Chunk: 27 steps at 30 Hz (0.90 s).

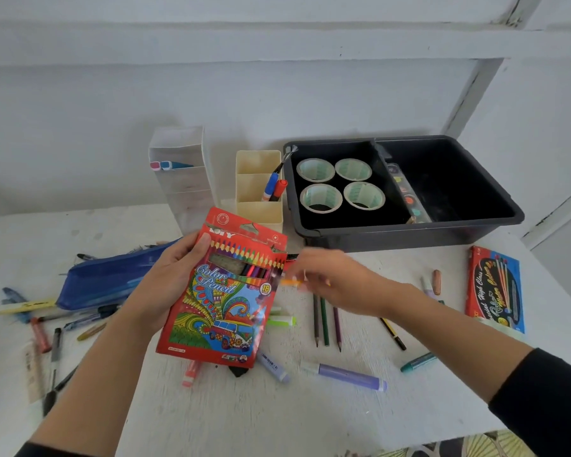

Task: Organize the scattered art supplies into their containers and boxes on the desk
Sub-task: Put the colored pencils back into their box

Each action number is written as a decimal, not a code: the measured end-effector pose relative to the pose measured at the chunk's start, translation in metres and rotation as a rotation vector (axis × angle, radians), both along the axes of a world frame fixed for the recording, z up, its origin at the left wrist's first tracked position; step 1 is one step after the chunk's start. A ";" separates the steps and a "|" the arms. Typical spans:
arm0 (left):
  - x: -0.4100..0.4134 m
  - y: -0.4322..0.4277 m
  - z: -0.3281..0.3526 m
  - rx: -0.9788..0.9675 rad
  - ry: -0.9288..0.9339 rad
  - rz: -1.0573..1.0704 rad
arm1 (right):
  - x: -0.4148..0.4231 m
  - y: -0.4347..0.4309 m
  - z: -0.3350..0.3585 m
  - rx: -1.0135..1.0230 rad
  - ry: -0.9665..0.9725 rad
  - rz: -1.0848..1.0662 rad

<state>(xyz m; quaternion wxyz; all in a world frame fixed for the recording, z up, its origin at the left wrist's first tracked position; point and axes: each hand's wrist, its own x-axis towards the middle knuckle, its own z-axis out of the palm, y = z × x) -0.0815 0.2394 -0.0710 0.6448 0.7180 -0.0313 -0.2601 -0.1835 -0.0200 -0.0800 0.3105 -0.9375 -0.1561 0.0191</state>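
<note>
While in left hand [165, 278], box [218, 311] beside right [337, 282]

Up top, a white shelf [244, 41] runs right across the view. Directly beneath the shelf there's plain white wall [80, 110]. Under the shelf's right end a white brace [472, 94] slants down, dark chips showing. Far below the shelf, in the bottom right corner, a yellow-green patterned patch [482, 445] peeks in, too blurred to identify.

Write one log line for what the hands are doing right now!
left hand: holds pencil box | right hand: blurred, by an orange pencil at the box, grip unclear | desk: loose pencils lying
</note>
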 end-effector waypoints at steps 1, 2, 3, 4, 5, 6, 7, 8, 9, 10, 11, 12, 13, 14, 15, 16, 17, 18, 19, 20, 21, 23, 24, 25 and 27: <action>0.001 0.003 0.000 0.000 0.002 0.011 | 0.001 0.001 0.005 0.127 -0.045 -0.081; 0.001 0.005 0.000 -0.002 0.002 0.021 | 0.003 0.003 0.010 0.251 -0.069 -0.160; 0.001 0.008 0.000 -0.002 0.002 0.029 | 0.006 0.005 0.014 0.388 -0.066 -0.235; 0.001 0.010 0.000 0.001 -0.002 0.033 | 0.011 0.008 0.017 0.549 -0.046 -0.302; 0.001 0.011 0.000 0.006 -0.005 0.033 | 0.016 0.011 0.020 0.720 -0.023 -0.363; 0.000 0.012 0.001 0.011 -0.009 0.032 | 0.021 0.014 0.021 0.887 0.010 -0.416; -0.001 0.013 0.001 0.014 -0.011 0.030 | 0.027 0.018 0.022 1.043 0.053 -0.455; -0.001 0.014 0.002 0.014 -0.010 0.028 | 0.032 0.023 0.023 1.185 0.101 -0.480; -0.002 0.016 0.001 0.015 -0.008 0.027 | 0.037 0.028 0.022 1.300 0.141 -0.497; -0.002 0.018 0.001 0.017 -0.005 0.025 | 0.042 0.034 0.021 1.380 0.165 -0.514; -0.003 0.019 0.000 0.018 0.001 0.026 | 0.045 0.039 0.018 1.441 0.171 -0.538; -0.003 0.020 -0.001 0.019 0.007 0.027 | 0.048 0.044 0.016 1.499 0.169 -0.570; -0.004 0.021 -0.002 0.023 0.012 0.028 | 0.051 0.049 0.013 1.560 0.166 -0.611; -0.005 0.022 -0.003 0.028 0.016 0.027 | 0.053 0.052 0.011 1.618 0.164 -0.649; -0.006 0.023 -0.003 0.034 0.019 0.024 | 0.055 0.055 0.010 1.649 0.158 -0.675; -0.006 0.023 -0.003 0.037 0.021 0.020 | 0.056 0.058 0.008 1.641 0.155 -0.689; -0.007 0.023 -0.003 0.037 0.024 0.018 | 0.057 0.060 0.007 1.592 0.161 -0.696; -0.007 0.023 -0.002 0.031 0.030 0.017 | 0.058 0.061 0.007 1.515 0.175 -0.694; -0.008 0.022 -0.001 0.022 0.035 0.016 | 0.059 0.063 0.007 1.420 0.197 -0.680; -0.008 0.021 0.000 0.017 0.038 0.014 | 0.058 0.065 0.008 1.314 0.225 -0.651; -0.009 0.020 0.001 0.017 0.039 0.005 | 0.058 0.067 0.010 1.201 0.257 -0.612; -0.010 0.016 0.003 0.012 0.037 -0.031 | 0.055 0.069 0.016 0.965 0.308 -0.532; -0.011 0.013 0.003 0.007 0.034 -0.046 | 0.054 0.070 0.019 0.858 0.310 -0.510; -0.012 0.011 0.004 0.002 0.030 -0.056 | 0.053 0.071 0.022 0.774 0.286 -0.503; -0.012 0.006 0.005 -0.006 0.018 -0.060 | 0.052 0.070 0.024 0.700 0.168 -0.528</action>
